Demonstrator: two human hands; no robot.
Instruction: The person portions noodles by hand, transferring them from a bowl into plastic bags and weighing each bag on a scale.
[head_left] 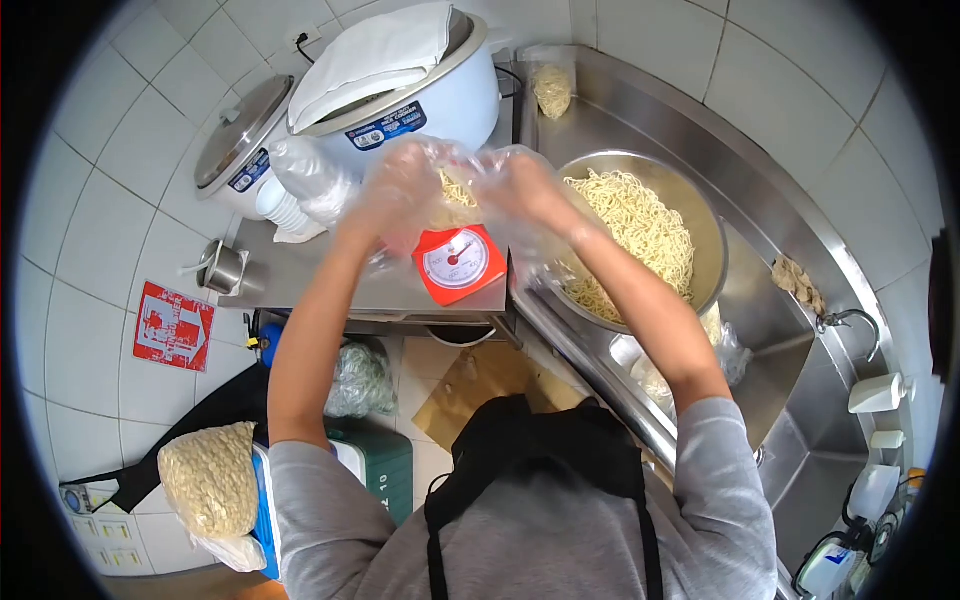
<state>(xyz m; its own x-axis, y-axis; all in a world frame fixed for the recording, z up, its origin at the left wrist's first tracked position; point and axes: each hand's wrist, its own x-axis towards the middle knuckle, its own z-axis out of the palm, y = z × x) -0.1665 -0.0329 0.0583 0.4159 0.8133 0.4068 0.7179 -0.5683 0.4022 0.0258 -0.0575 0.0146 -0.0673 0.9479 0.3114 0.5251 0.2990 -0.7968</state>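
At the far left, low down, a clear bag of pale noodles lies on a blue-edged box; above it a red sign is fixed to the tiled wall; on the steel counter a small metal cup stands near the wall, with a lidded cooker behind it and a large white rice cooker, a folded cloth on its lid, just beside that. Towards the middle, the left hand and the right hand, both in thin clear gloves, are raised close together over a red kitchen scale; together they grip a clear plastic bag with a portion of noodles inside, held just above the scale's dial; whether the bag touches the scale cannot be told. To the right, a wide steel bowl heaped with yellow noodles sits in the sink area; further right a tap juts from the steel wall.
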